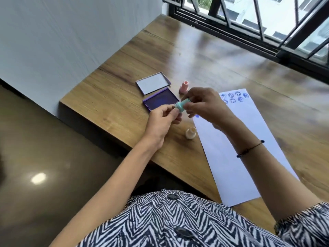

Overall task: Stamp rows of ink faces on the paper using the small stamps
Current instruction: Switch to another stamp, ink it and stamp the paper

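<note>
A small teal stamp (181, 105) is held in the air between my two hands, just over the near right corner of the open purple ink pad (160, 101). My right hand (204, 106) grips the stamp's body. My left hand (163, 120) pinches its lower end with the fingertips. A white sheet of paper (229, 150) lies to the right, with two short rows of blue ink faces (234, 97) at its far end. A pink stamp (183, 87) stands beside the pad. A cream stamp (190, 132) stands near the paper's left edge.
The ink pad's lid (153, 83) lies open behind the pad. The wooden table (115, 97) ends at a front left edge with floor below. A white wall is on the left and a barred window (258, 20) runs along the far side.
</note>
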Motion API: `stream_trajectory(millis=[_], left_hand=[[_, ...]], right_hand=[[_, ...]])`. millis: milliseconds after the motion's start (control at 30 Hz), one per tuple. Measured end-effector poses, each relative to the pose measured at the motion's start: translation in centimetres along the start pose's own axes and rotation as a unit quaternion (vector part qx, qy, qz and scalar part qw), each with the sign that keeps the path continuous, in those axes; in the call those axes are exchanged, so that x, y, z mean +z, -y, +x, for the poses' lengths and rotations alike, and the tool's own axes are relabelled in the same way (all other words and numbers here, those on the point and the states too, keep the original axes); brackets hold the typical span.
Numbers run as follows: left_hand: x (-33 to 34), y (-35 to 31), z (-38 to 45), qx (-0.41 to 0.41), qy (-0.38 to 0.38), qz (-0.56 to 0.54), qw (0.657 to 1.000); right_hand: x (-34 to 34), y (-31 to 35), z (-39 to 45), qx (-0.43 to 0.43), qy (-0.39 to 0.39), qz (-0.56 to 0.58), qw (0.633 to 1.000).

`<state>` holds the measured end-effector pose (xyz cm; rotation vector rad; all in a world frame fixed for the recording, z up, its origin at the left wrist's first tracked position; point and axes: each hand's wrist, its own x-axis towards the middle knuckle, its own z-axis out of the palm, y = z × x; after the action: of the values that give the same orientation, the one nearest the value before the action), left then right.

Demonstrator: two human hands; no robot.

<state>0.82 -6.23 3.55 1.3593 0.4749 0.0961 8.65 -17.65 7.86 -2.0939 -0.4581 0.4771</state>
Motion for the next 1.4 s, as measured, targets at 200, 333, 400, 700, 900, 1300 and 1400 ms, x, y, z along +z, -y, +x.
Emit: stream_trajectory(millis=[200, 333, 400, 700, 900, 1300, 1400], left_hand=[[-1.1, -0.5, -0.5, 0.005, -0.009, -0.069, 0.998], [-1.7, -0.3, -0.6, 0.015, -0.034, -0.084, 0.996], [-2.3, 0.0, -0.6, 0.015, -0.056, -0.099, 0.993], [-4.3, 1.5, -0.3, 0.058, -0.168, -0.024, 0.984], [-4.5, 1.8, -0.2, 0.057, -0.178, 0.008, 0.982], [-4.6, 2.5, 0.1, 0.09, -0.184, 0.064, 0.977], [-4.7, 2.8, 0.3, 0.098, -0.183, 0.071, 0.976]], right_hand=[[1.1, -0.1, -0.2, 0.003, 0.02, 0.056, 0.998], [2.1, 0.2, -0.1, -0.045, -0.016, 0.014, 0.999], [2.1, 0.5, 0.2, -0.068, -0.062, -0.011, 0.996], [5.2, 2.3, 4.5, -0.21, -0.003, -0.33, 0.92], [6.6, 1.9, 5.6, -0.241, 0.042, -0.434, 0.867], [6.8, 1.6, 6.7, -0.246, 0.052, -0.424, 0.87], [6.9, 1.8, 6.7, -0.237, 0.06, -0.421, 0.873]])
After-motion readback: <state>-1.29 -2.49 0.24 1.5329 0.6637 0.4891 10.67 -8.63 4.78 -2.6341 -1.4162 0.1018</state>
